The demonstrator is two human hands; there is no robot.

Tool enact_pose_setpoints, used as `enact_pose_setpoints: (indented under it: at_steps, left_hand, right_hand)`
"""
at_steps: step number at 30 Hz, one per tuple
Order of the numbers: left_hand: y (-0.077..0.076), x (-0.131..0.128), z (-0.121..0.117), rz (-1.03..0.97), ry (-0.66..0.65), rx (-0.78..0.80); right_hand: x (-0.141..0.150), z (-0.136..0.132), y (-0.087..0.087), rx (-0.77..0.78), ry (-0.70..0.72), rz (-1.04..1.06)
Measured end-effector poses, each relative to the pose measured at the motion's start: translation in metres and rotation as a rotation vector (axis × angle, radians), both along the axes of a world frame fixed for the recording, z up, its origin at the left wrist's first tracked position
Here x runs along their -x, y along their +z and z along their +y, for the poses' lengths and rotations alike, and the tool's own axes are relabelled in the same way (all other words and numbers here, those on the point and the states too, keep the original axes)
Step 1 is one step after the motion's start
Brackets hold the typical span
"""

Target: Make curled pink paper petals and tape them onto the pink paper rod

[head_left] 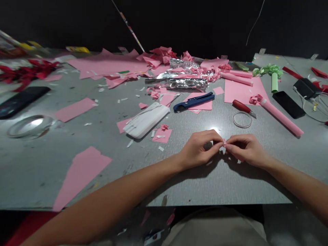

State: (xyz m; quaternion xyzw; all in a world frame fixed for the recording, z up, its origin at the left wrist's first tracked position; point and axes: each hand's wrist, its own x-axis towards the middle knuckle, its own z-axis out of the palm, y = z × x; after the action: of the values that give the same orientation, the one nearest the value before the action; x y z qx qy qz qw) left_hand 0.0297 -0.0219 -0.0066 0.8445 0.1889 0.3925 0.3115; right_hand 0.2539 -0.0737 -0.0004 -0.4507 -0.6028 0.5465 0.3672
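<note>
My left hand and my right hand meet above the grey table, fingertips pinched together on a small folded piece of pink paper. Most of the piece is hidden by the fingers. Both hands rest low, close to the table's front edge. Just beyond them lie a clear tape ring and a red-handled knife.
Pink paper sheets and scraps litter the table, with a large offcut at front left. A white pack, blue cutter, foil, pink paper rolls, two black phones, a glass dish and green ribbon lie around.
</note>
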Motion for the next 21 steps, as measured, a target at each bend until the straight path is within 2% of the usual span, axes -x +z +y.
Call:
enact_pose_setpoints:
  at_steps: [4, 12, 16, 21]
  left_hand:
    - [0.0022, -0.0002, 0.0005, -0.017, -0.015, 0.103]
    - [0.004, -0.0001, 0.0026, -0.033, -0.022, 0.196]
    - [0.0001, -0.0005, 0.0009, -0.032, 0.023, 0.081]
    - [-0.0047, -0.0006, -0.0019, 0.043, 0.076, -0.077]
  right_hand:
    - [-0.0011, -0.0006, -0.0006, 0.031, -0.003, 0.0]
    - [-0.0037, 0.0008, -0.0001, 0.058, 0.018, 0.02]
    - [-0.0024, -0.0001, 0.0008, 0.026, 0.007, 0.012]
    - [0.0009, -0.002, 0.0017, -0.095, 0.018, -0.036]
